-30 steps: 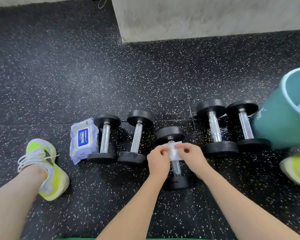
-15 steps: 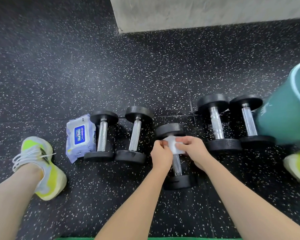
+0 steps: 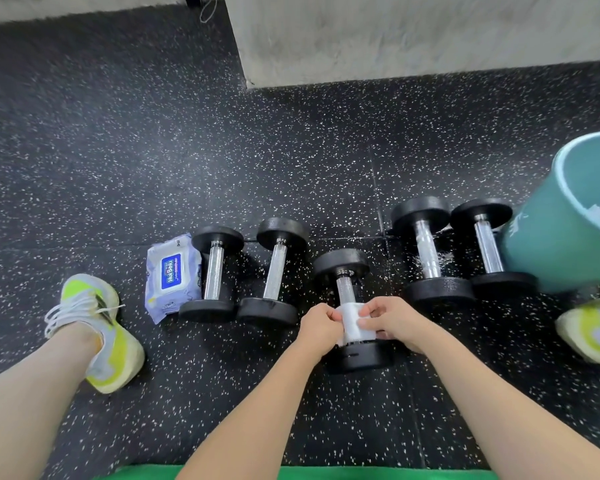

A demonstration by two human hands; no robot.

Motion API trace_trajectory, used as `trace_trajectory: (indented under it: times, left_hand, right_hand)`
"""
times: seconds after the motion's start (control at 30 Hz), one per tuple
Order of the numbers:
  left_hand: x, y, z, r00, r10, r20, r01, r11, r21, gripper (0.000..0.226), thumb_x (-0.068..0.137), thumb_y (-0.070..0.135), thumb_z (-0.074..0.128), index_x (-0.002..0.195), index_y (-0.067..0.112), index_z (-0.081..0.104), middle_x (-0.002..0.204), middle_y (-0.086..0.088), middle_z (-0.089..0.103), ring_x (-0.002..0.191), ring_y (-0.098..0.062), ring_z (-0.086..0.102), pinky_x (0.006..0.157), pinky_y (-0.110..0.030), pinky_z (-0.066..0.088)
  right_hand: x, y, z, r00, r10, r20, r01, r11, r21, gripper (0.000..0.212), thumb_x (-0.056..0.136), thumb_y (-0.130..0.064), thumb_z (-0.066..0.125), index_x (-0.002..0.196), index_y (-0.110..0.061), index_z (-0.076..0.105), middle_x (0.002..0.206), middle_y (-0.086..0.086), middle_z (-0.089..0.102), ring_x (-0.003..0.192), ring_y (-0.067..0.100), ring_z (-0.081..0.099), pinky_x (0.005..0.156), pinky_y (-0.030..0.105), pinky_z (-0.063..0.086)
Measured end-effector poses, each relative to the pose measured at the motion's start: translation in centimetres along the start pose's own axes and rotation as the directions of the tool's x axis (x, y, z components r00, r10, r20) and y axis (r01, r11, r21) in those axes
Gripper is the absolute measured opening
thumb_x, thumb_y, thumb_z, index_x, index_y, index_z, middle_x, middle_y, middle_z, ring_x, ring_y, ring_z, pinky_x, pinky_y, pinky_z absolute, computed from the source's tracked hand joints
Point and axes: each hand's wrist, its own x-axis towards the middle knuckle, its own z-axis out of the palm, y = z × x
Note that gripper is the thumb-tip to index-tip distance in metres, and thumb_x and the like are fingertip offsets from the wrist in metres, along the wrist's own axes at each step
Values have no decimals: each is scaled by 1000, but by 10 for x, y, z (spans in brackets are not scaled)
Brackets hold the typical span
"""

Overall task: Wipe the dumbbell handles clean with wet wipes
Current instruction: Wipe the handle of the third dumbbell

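Pinching a white wet wipe from both sides, the left hand and right hand wrap it around the near end of the middle dumbbell handle. Four more dumbbells flank it; the wipe pack lies left. The teal bucket apparently holds used wipes.
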Motion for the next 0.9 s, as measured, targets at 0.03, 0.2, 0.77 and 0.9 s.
trace_trajectory:
  times: [0.03, 0.2, 0.77, 0.9]
  left_hand:
    - [-1, -1, -1, 1000, 5, 20, -6, 1000, 30, 17, 82, 9, 58, 83, 24, 67, 93, 9, 65, 85, -12, 58, 64, -20, 43]
    - [-5, -4, -3, 998, 3, 69, -7, 998, 62, 17, 74, 7, 70, 72, 23, 65, 82, 7, 67, 73, -9, 58, 61, -20, 44]
    - [18, 11, 6, 967, -60, -248, -16, 955, -296, 22, 84, 4, 61, 93, 21, 73, 92, 6, 71, 84, -11, 66, 64, -19, 47]
    - [29, 18, 9, 944, -108, -312, -7, 938, -346, 24, 84, 3, 60, 88, 22, 74, 88, 5, 72, 79, -12, 65, 63, -21, 47]
  right_hand:
    - [-3, 0, -1, 1000, 10, 20, -9, 1000, -16, 15, 84, -8, 80, 95, -10, 69, 92, 7, 61, 82, 19, 58, 73, 27, 53]
    - [-11, -4, -5, 995, 19, 100, -4, 988, -154, 23, 78, 1, 79, 98, -3, 68, 62, -2, 50, 50, 8, 40, 50, 18, 33]
    - [17, 3, 15, 977, -72, -202, 104, 983, 152, 20, 91, -7, 68, 108, -17, 72, 98, 5, 70, 83, 15, 62, 68, 24, 49]
    - [22, -2, 17, 973, -101, -210, 151, 960, 236, 24, 94, -3, 61, 109, -20, 71, 107, 6, 73, 90, 16, 64, 72, 27, 50]
